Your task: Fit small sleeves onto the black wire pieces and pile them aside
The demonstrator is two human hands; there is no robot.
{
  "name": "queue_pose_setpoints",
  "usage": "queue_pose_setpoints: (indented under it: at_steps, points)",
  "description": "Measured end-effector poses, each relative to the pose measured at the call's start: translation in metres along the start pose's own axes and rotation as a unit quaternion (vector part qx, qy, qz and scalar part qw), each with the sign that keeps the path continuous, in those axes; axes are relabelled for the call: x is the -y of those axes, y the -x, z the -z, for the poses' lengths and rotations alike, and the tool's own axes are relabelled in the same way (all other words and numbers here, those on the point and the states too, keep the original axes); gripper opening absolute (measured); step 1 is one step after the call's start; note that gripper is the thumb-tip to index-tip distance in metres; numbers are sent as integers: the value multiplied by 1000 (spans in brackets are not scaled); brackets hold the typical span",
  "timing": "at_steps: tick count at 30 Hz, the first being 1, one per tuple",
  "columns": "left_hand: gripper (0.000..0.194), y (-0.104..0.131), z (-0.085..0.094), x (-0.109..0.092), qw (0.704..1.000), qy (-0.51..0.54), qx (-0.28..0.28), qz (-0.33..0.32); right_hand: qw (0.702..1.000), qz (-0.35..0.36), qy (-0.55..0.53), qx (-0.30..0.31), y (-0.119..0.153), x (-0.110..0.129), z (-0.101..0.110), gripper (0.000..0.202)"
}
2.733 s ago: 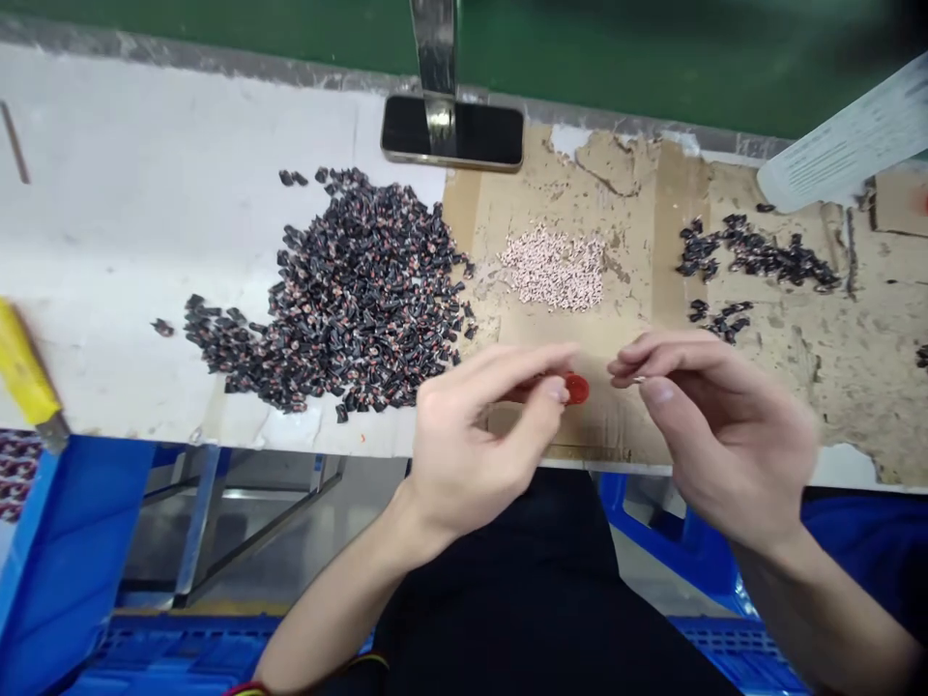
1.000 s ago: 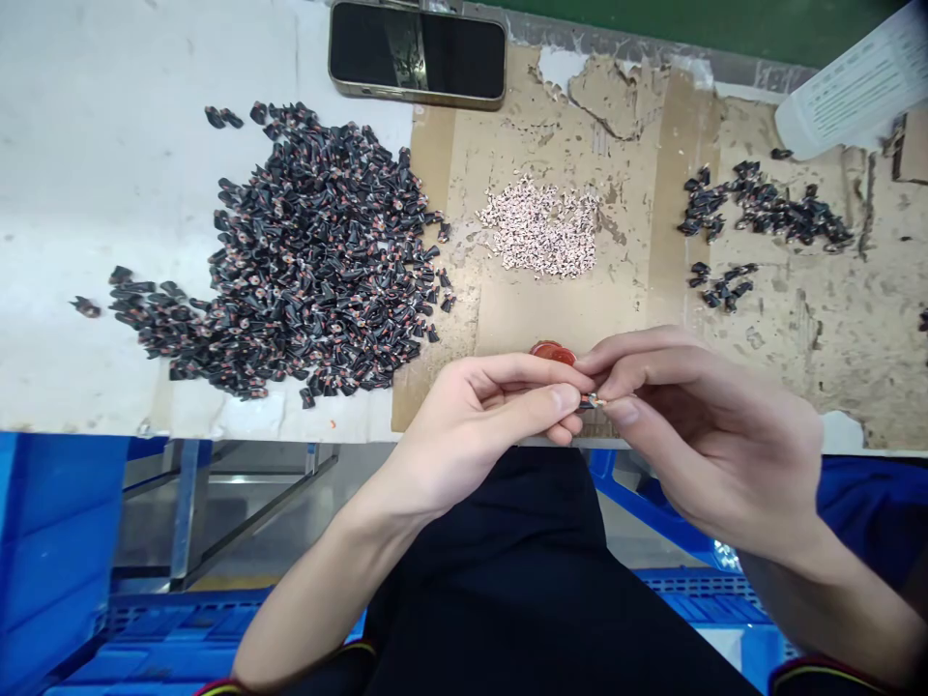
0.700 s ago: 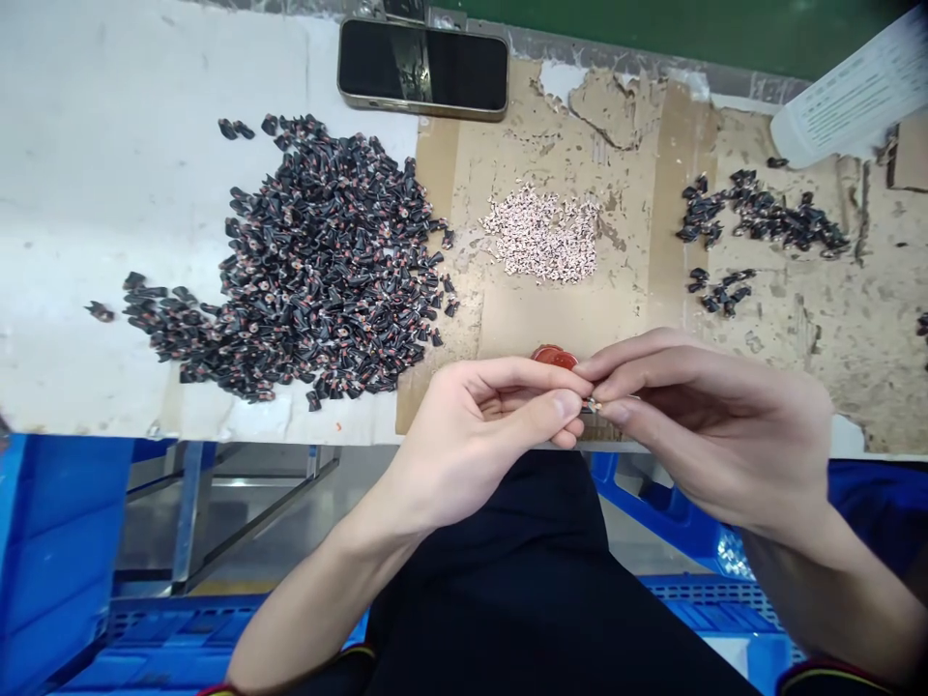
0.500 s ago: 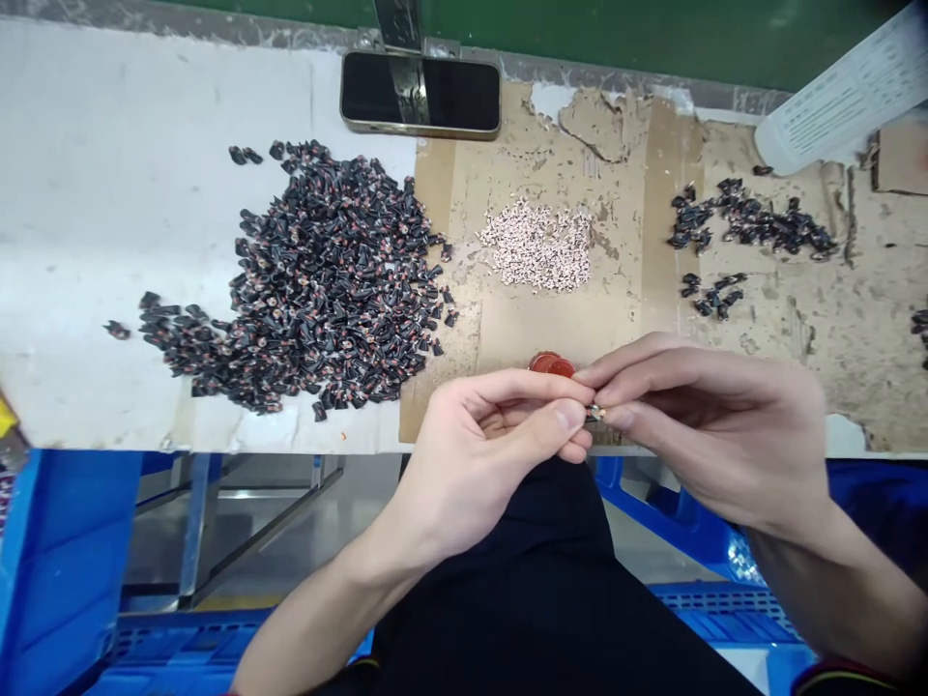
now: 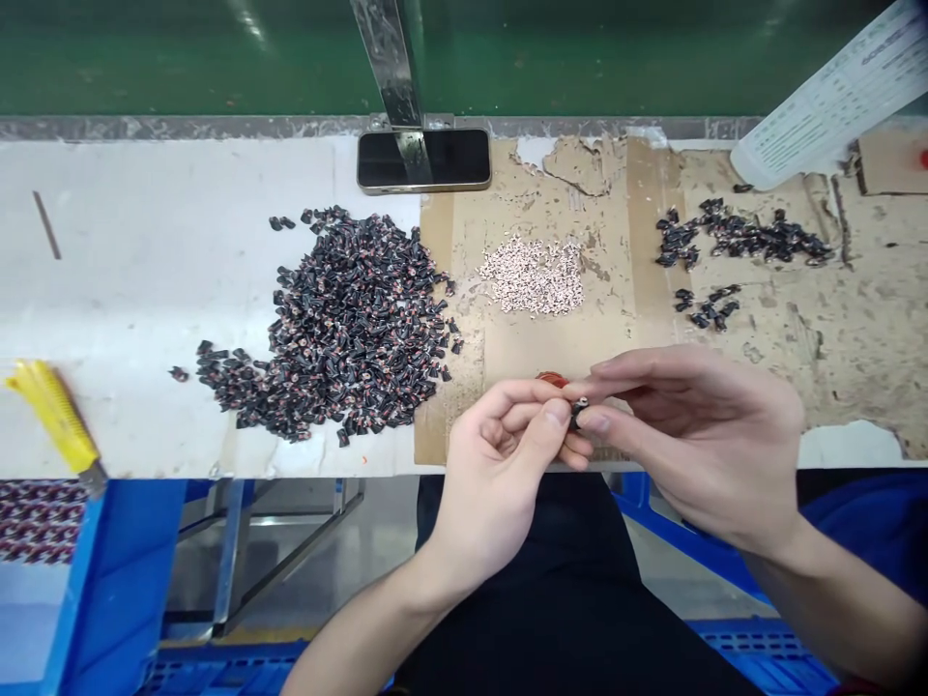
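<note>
My left hand [image 5: 500, 483] and my right hand [image 5: 714, 440] meet at the table's front edge, fingertips closed together. Between them is a small black part [image 5: 577, 414] with a pale tip, pinched from both sides; the fingers cover much of it. Just behind my left fingertips shows a red round piece [image 5: 552, 378], partly hidden. Beyond the hands lies a patch of tiny pinkish-white pieces [image 5: 533, 275] on the cardboard. To the left spreads a big heap of small black parts [image 5: 355, 329] with reddish ends.
A phone [image 5: 424, 159] lies at the back by a metal post [image 5: 391, 63]. Smaller clusters of black parts [image 5: 779, 235] and a translucent white container [image 5: 819, 106] are at right. A yellow utility knife [image 5: 54, 416] lies at left, above a blue crate [image 5: 108, 590].
The view has shifted up and left, bringing the yellow knife into sight. Both hands stay together at the edge; the black part now shows more plainly between the fingertips.
</note>
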State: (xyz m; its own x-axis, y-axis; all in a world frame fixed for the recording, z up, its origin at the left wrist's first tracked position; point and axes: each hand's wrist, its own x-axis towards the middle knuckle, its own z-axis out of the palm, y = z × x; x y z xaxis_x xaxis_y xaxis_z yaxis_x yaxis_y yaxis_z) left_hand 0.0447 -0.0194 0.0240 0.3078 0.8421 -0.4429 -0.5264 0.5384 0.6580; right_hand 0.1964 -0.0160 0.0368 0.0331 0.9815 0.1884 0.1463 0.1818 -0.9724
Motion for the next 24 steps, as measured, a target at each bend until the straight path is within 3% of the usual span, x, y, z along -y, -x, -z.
queue_pose_setpoints:
  at_steps: [3,5,6,7,8,10,12,14,16,18,21,24]
  points:
    - [24,-5,6,-3,997,-70,21,-7,999,14,30,-14,-2,-14,16,36]
    - [28,-14,21,-10,982,-177,-14,-63,991,38,117,-49,-7,-33,39,34]
    - [30,-19,32,-15,959,-252,-57,-118,978,62,183,-80,-11,-45,52,34]
    - [30,-25,43,-21,915,-338,-116,-187,955,84,273,-81,-15,-57,67,29]
    - [28,-31,54,-28,852,-431,-159,-253,923,104,363,-75,-19,-68,81,23]
    - [23,-43,71,-40,702,-607,-173,-329,897,108,425,-61,-26,-85,107,15]
    - [24,-51,79,-48,582,-723,-141,-345,878,112,461,-61,-30,-95,128,16]
    - [25,-57,79,-52,510,-788,-115,-323,859,121,493,-71,-33,-98,143,17]
    - [25,-60,74,-54,478,-819,-105,-298,846,125,511,-82,-36,-96,149,16]
    - [26,-61,71,-54,470,-829,-100,-286,850,134,502,-86,-42,-90,141,15]
    - [25,-62,68,-56,477,-827,-96,-280,866,173,467,-50,-61,-80,105,10]
    - [22,-62,67,-59,489,-824,-89,-272,869,190,455,37,-84,-72,55,15]
